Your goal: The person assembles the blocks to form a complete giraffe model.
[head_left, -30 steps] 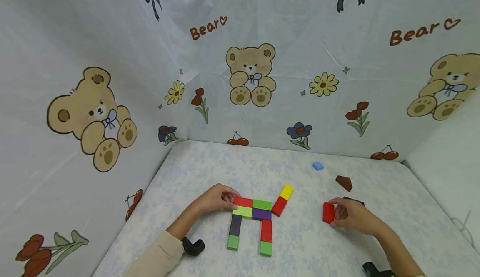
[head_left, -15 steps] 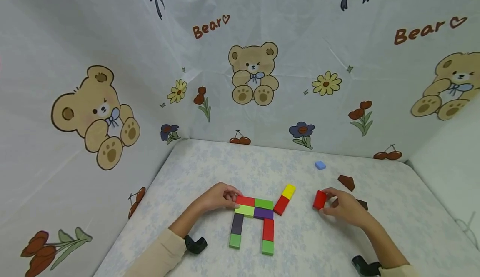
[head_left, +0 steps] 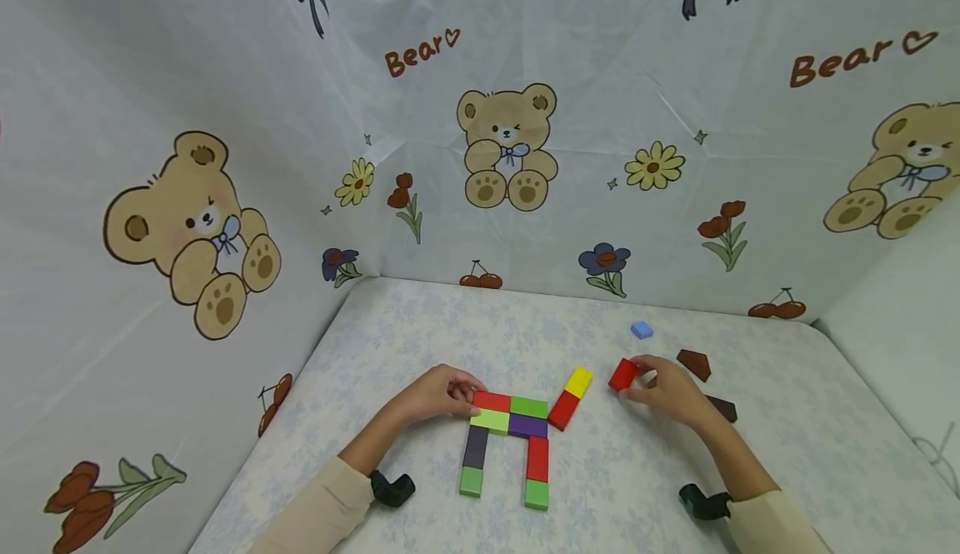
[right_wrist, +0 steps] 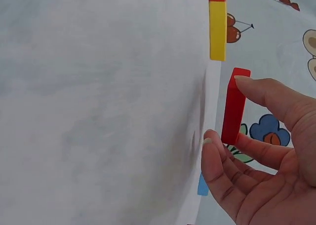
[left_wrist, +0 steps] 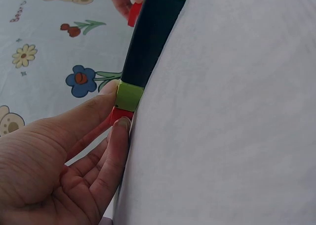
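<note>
My right hand (head_left: 667, 391) pinches a red block (head_left: 623, 374) between thumb and fingers. In the right wrist view this block (right_wrist: 234, 106) is held off the table, near a yellow block (right_wrist: 217, 31). My left hand (head_left: 441, 391) has its thumb and a fingertip at the left end of a flat block figure, pinching a red block (head_left: 492, 401) and a lime green block (head_left: 491, 421). Beside these lie a green block (head_left: 528, 407) and a purple block (head_left: 527, 426). Two legs of blocks run toward me, and a slanted red block (head_left: 564, 411) touches the figure's right end.
A blue block (head_left: 642, 330) lies at the back right. Near my right hand are a brown angular block (head_left: 693, 364) and a dark block (head_left: 722, 408). A printed cloth wall (head_left: 585, 62) rises behind the table (head_left: 405, 321).
My right hand has carried the red block left and away from me, toward the yellow block. My left hand stays at the figure's left end. The view has shifted slightly.
</note>
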`<state>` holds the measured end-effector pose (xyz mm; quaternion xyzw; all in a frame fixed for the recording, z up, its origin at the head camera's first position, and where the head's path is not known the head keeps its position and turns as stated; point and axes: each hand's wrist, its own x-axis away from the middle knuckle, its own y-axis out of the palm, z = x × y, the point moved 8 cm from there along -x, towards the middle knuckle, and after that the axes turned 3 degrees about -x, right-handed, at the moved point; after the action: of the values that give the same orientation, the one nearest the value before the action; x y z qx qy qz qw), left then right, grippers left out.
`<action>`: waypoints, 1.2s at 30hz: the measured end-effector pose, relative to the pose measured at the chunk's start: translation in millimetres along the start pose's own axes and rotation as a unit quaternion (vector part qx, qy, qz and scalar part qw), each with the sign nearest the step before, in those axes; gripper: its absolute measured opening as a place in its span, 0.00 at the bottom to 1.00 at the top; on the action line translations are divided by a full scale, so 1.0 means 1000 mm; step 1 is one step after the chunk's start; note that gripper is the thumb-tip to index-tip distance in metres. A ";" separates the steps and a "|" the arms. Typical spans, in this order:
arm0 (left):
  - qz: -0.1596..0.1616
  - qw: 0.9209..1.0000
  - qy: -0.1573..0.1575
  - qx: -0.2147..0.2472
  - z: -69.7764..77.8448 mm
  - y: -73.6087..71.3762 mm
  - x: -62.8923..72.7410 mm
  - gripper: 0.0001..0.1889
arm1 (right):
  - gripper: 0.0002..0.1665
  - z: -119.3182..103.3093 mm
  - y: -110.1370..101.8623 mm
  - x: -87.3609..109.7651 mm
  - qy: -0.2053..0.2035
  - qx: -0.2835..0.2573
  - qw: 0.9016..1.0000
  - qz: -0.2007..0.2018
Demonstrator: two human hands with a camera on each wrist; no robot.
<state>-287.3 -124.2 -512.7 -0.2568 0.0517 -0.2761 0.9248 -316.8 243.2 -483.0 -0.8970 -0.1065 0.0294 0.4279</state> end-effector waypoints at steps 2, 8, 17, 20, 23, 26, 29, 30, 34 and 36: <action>-0.001 1.000 0.001 0.001 0.000 0.000 0.000 0.16 | 0.38 -0.003 -0.001 -0.005 -0.004 -0.003 1.000 0.000; -0.002 1.000 0.001 0.006 -0.001 0.001 -0.001 0.17 | 0.38 -0.012 0.000 -0.021 0.001 0.002 1.000 -0.008; 0.000 1.000 0.000 0.007 -0.001 0.001 0.000 0.16 | 0.40 -0.016 0.008 -0.040 0.007 0.016 1.000 -0.023; 0.001 1.000 0.001 0.009 0.000 0.001 -0.001 0.16 | 0.40 -0.014 0.011 -0.045 0.006 0.016 0.999 -0.028; 0.001 1.000 0.000 0.010 -0.001 0.002 -0.001 0.16 | 0.40 -0.012 0.014 -0.048 0.010 0.013 0.999 -0.031; -0.001 1.000 0.000 0.008 -0.002 0.002 -0.001 0.16 | 0.40 -0.009 0.016 -0.050 0.015 0.009 0.999 -0.031; 0.000 1.000 0.000 0.006 -0.003 0.002 -0.001 0.16 | 0.40 -0.007 0.018 -0.051 0.017 0.001 0.999 -0.033; 0.000 1.000 0.000 0.005 -0.003 0.002 -0.001 0.16 | 0.40 -0.007 0.018 -0.051 0.019 -0.003 0.999 -0.034; 0.000 1.000 0.003 0.005 -0.002 0.002 0.000 0.16 | 0.39 -0.002 0.017 -0.053 0.031 -0.029 0.998 -0.037; -0.001 1.000 0.004 0.007 -0.002 0.002 0.000 0.16 | 0.37 0.000 0.016 -0.053 0.046 -0.049 0.997 -0.035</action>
<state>-287.0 -123.5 -514.9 -0.2496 0.0531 -0.2784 0.9260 -365.8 222.2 -497.9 -0.9130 -0.1193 -0.0326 0.3887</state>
